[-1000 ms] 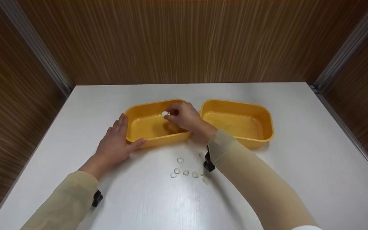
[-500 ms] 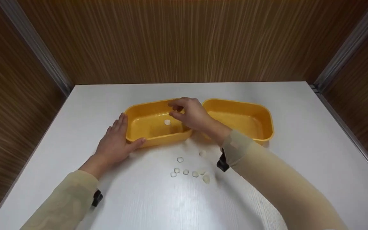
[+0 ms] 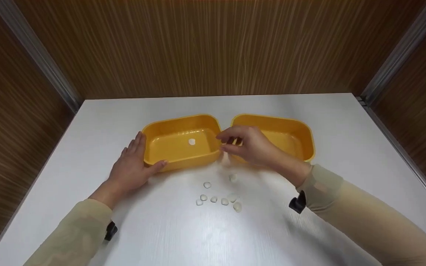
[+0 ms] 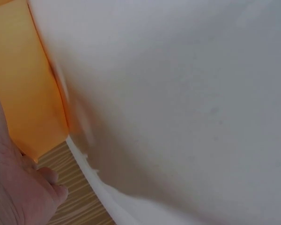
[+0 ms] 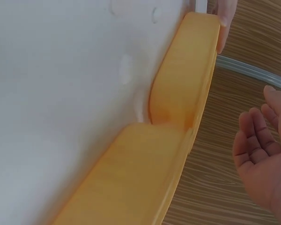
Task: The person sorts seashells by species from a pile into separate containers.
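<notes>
My left hand (image 3: pixel 128 168) lies along the left end of a yellow plastic box (image 3: pixel 189 163), fingers extended on its wall and thumb over the front rim. Inside that box lies one small, flat white piece (image 3: pixel 192 142). My right hand (image 3: pixel 252 146) hovers above the gap between this box and a second yellow box (image 3: pixel 311 146), partly covering the latter. Its fingers are bent loosely, with thumb and forefinger apart and nothing between them; the right wrist view shows the same relaxed right hand (image 5: pixel 267 150). Several similar whitish pieces (image 3: pixel 214 199) lie on the table before the boxes.
Both boxes stand side by side on a white table (image 3: pixel 154 229), their near corners close together. Wood-patterned panels (image 3: pixel 213 48) enclose the table at the back and sides, with metal strips at the corners.
My right hand has let go of a white piece, which dropped into the left box. It has since drawn back rightward out of that box. The left hand has stayed in place.
</notes>
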### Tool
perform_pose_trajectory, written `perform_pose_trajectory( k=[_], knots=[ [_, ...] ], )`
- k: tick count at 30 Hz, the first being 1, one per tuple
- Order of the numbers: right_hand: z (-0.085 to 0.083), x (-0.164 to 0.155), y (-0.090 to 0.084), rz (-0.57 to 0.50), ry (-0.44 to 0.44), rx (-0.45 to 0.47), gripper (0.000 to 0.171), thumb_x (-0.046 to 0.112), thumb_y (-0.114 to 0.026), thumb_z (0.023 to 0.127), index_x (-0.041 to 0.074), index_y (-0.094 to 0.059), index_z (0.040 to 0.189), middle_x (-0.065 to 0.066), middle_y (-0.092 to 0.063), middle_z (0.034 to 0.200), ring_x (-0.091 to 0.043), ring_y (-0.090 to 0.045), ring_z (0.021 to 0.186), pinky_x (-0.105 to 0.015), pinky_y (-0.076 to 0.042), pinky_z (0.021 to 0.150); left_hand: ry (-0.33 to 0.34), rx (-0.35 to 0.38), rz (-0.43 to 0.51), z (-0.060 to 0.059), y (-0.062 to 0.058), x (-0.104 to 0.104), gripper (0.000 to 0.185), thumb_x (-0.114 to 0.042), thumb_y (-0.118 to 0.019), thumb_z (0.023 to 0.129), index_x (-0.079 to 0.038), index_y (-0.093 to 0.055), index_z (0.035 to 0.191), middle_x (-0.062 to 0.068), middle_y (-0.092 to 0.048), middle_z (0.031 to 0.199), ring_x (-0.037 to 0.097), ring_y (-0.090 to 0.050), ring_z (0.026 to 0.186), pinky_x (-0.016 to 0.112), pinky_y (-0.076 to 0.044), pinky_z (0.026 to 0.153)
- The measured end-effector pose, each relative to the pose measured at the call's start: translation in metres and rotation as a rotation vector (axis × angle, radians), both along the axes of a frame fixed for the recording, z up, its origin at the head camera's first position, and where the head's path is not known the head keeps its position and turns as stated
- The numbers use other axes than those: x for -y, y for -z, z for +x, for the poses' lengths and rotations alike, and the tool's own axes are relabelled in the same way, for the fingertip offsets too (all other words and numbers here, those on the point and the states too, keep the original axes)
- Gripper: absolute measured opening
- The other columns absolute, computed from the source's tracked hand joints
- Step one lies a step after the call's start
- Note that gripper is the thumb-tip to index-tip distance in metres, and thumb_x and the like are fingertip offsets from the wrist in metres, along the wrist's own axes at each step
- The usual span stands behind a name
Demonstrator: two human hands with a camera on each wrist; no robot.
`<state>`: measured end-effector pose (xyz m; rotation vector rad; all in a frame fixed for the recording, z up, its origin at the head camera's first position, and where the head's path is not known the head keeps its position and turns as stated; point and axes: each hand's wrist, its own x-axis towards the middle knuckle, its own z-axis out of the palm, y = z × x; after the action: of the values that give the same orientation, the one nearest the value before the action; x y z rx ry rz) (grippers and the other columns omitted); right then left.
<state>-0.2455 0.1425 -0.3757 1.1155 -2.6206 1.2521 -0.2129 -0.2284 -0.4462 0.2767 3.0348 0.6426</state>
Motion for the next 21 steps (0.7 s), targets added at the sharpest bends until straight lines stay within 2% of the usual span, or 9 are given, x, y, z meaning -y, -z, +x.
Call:
perform_pose_trajectory(
  k=[11,14,18,21],
  knots=[
    [0.04,-0.038,0.031,-0.018,-0.012,0.169,0.021,0.012,-0.085,0.092,0.012,-0.082,0.113,0.001,-0.077,0.1,-0.017,-0.067,0.088,-0.027,-0.056,0.077,-0.001,0.007,-0.003,0.003,-0.001,0.002,0.123,-0.084,-0.046,0.095,0.001,0.002,0.168,0.019,0.001,0.177,0.044,-0.009,0.161,0.057,-0.008,0.13],
    [0.048,-0.045,0.04,-0.007,-0.031,0.23,0.019,0.011,-0.084,0.093,0.009,-0.081,0.112,0.001,-0.077,0.1,-0.016,-0.067,0.089,-0.026,-0.055,0.078,-0.005,0.012,-0.008,0.003,-0.001,0.002,0.123,-0.085,-0.045,0.094,0.0,0.003,0.168,0.018,0.002,0.177,0.044,-0.008,0.161,0.057,-0.009,0.13],
    [0.055,-0.051,0.051,0.004,-0.051,0.304,0.019,0.01,-0.083,0.093,0.003,-0.08,0.111,-0.006,-0.078,0.102,-0.015,-0.067,0.09,-0.025,-0.055,0.08,0.003,-0.002,-0.004,0.003,0.001,0.002,0.122,-0.084,-0.047,0.095,0.002,0.001,0.168,0.019,0.0,0.177,0.045,-0.01,0.161,0.058,-0.009,0.129],
    [0.059,-0.055,0.06,0.018,-0.069,0.361,0.017,0.012,-0.084,0.093,0.005,-0.081,0.108,-0.005,-0.079,0.102,-0.014,-0.067,0.089,-0.025,-0.055,0.08,0.008,-0.013,0.0,0.002,0.002,0.003,0.121,-0.082,-0.048,0.096,0.002,0.0,0.168,0.02,-0.001,0.177,0.045,-0.011,0.161,0.058,-0.009,0.129]
  ],
)
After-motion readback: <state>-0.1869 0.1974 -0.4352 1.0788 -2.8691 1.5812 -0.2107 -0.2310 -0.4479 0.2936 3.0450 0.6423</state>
